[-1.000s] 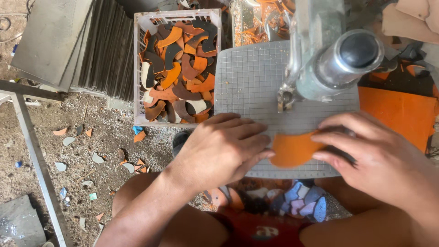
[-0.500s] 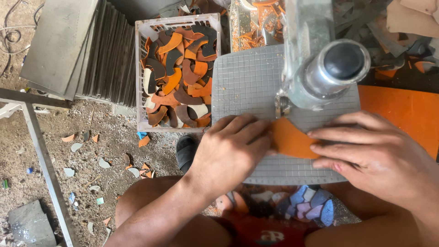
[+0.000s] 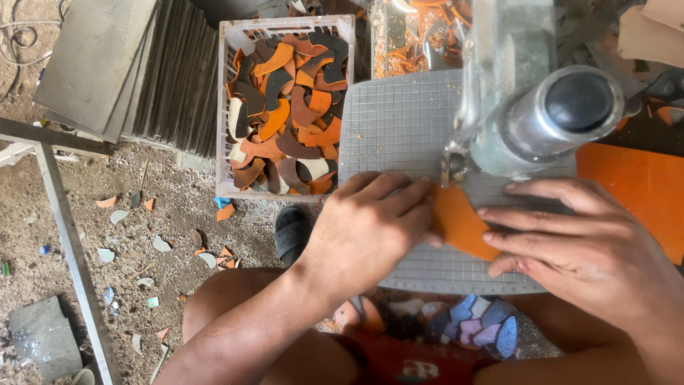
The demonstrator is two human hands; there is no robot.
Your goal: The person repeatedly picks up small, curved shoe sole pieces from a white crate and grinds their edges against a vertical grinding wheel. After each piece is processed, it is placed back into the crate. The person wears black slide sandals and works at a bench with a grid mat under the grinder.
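- Pressing down on an orange leather piece (image 3: 459, 224), both hands lie flat rather than clenched; nothing is lifted.
- Left hand (image 3: 370, 228): palm down, fingers together, their tips on the near-left edge of the piece, just below the machine's cutting point (image 3: 450, 167).
- Right hand (image 3: 581, 249): fingers spread and extended leftward, tips resting on the right part of the piece; the palm covers the mat behind it.
- Orange leather piece: flat on the grey gridded cutting mat (image 3: 399, 121), between the two hands. The visible part is rounded at its lower edge; its long axis appears to run from upper left to lower right, the upper end pointing toward the cutting point. Its full outline is hidden by the fingers.
- Machine head (image 3: 548, 121): grey metal cylinder with a dark round cap, standing over the mat directly beyond the piece.
- Larger orange sheet (image 3: 641, 192): lies to the right, partly under the right hand.
- White plastic crate (image 3: 226, 107): left of the mat, filled with curved orange, brown and pale cut pieces.
- Stack of grey slabs (image 3: 107, 64): far left, leaning on edge.
- Dirt floor (image 3: 142, 242): scattered with small offcuts; a dark sandal (image 3: 292, 232) sits near the left forearm.
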